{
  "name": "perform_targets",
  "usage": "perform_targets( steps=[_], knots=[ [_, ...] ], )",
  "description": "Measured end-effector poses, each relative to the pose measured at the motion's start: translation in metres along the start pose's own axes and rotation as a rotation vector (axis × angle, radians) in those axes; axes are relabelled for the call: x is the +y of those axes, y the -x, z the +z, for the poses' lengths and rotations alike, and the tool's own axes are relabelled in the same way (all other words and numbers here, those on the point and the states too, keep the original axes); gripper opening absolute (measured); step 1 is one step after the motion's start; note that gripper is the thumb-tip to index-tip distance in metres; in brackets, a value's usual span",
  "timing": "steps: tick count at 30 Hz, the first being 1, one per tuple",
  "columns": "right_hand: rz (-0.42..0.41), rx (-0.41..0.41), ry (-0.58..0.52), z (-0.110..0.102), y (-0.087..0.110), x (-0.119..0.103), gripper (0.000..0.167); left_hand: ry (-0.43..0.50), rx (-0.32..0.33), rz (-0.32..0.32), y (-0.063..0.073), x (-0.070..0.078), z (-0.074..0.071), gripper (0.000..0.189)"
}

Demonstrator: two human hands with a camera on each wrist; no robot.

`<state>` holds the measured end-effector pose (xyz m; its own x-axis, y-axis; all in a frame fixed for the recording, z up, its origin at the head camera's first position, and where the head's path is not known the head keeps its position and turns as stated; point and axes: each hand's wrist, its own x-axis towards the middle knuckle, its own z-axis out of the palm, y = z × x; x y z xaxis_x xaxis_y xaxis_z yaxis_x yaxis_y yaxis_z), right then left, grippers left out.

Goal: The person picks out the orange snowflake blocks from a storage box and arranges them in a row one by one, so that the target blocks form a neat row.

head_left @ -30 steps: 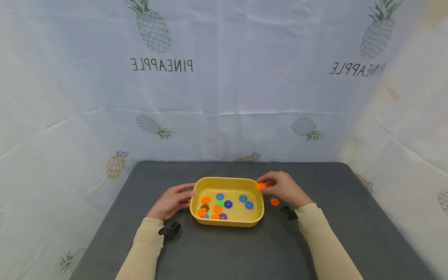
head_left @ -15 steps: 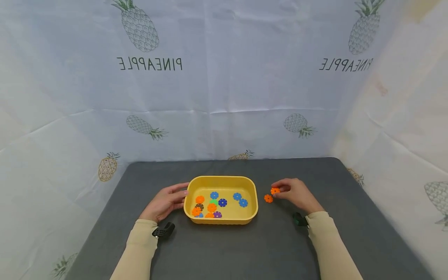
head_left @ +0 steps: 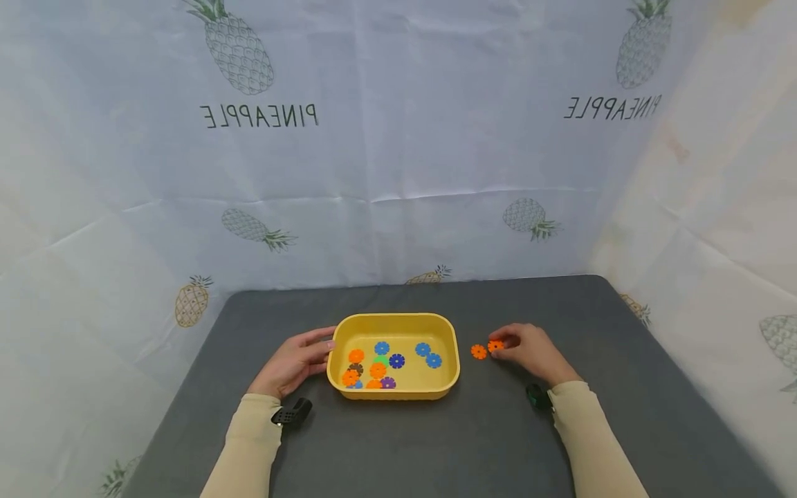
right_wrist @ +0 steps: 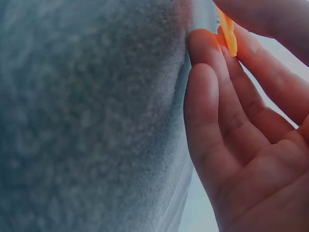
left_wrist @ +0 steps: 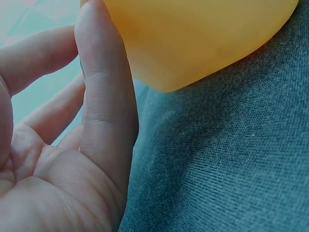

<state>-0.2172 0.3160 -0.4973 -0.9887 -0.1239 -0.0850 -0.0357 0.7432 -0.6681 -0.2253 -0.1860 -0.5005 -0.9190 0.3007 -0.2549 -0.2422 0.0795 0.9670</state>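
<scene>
A shallow yellow plastic tub [head_left: 394, 395] stands mid-table, holding several notched, flower-shaped plastic discs, such as a dark blue one [head_left: 396, 361]. My left hand [head_left: 297, 360] holds the tub's left end, with the thumb tip at the rim; the left wrist view shows that thumb [left_wrist: 104, 77] against the yellow wall [left_wrist: 193, 43]. Right of the tub, my right hand [head_left: 529, 353] pinches an orange flower-shaped disc [head_left: 495, 345] between thumb and fingers, close over the table. The right wrist view catches this disc [right_wrist: 231, 41] edge-on. Another orange disc [head_left: 478, 352] lies just left of it.
The dark grey table [head_left: 398, 449] ends at a pale cloth [head_left: 398, 152] printed with pineapples, which hangs behind and at both sides. Inside the tub, orange, blue, green, brown and purple discs cluster at the left, with two blue ones [head_left: 428, 355] at the right.
My right hand has carried the orange disc from the tub's right rim out to the right, down beside the other orange disc. The left hand stays at the tub; the head view has shifted slightly.
</scene>
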Motion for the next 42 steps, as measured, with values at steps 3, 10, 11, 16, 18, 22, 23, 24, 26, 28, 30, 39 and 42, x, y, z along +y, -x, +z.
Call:
perform_targets(
  steps=[3,10,11,16,18,22,23,24,26,28,30,39,42],
  knots=[
    [-0.009,-0.002,0.023,0.0004,-0.0024,0.0002,0.032,0.009,0.003,-0.004,-0.0008,-0.0005,0.0005,0.072],
    [0.007,-0.007,0.047,0.0014,-0.0035,-0.0013,0.030,0.017,0.017,-0.023,-0.0047,-0.0015,0.0001,0.071],
    [0.009,-0.011,0.047,0.0016,-0.0035,-0.0015,0.029,0.018,0.022,-0.027,-0.0050,-0.0017,0.0000,0.070],
    [0.014,-0.023,0.061,0.0028,-0.0040,-0.0031,0.029,0.010,0.022,-0.028,-0.0034,-0.0012,-0.0007,0.070],
    [0.009,-0.025,0.067,0.0028,-0.0044,-0.0034,0.029,0.003,0.017,-0.022,-0.0028,-0.0007,-0.0008,0.070],
    [-0.003,-0.028,0.072,0.0022,-0.0058,-0.0031,0.028,0.008,0.017,-0.019,-0.0026,-0.0001,-0.0005,0.070],
    [-0.004,-0.029,0.074,0.0022,-0.0061,-0.0029,0.028,0.008,0.016,-0.020,-0.0027,-0.0001,-0.0005,0.070],
    [-0.010,-0.034,0.077,0.0019,-0.0063,-0.0024,0.028,0.007,0.014,-0.019,-0.0028,-0.0002,-0.0004,0.070],
    [-0.006,-0.039,0.077,0.0022,-0.0065,-0.0024,0.028,0.017,0.013,-0.023,-0.0033,-0.0005,-0.0004,0.070],
    [-0.002,-0.043,0.076,0.0024,-0.0063,-0.0018,0.028,0.019,0.013,-0.024,-0.0034,-0.0009,-0.0004,0.070],
    [-0.007,-0.047,0.075,0.0024,-0.0059,-0.0014,0.028,0.014,0.010,-0.022,-0.0033,-0.0009,-0.0005,0.070],
    [-0.015,-0.049,0.063,0.0020,-0.0054,-0.0004,0.033,0.005,0.003,-0.003,-0.0031,-0.0014,-0.0002,0.071],
    [-0.014,-0.049,0.063,0.0024,-0.0054,-0.0006,0.033,-0.001,0.002,-0.002,-0.0023,-0.0012,-0.0004,0.071]
  ],
)
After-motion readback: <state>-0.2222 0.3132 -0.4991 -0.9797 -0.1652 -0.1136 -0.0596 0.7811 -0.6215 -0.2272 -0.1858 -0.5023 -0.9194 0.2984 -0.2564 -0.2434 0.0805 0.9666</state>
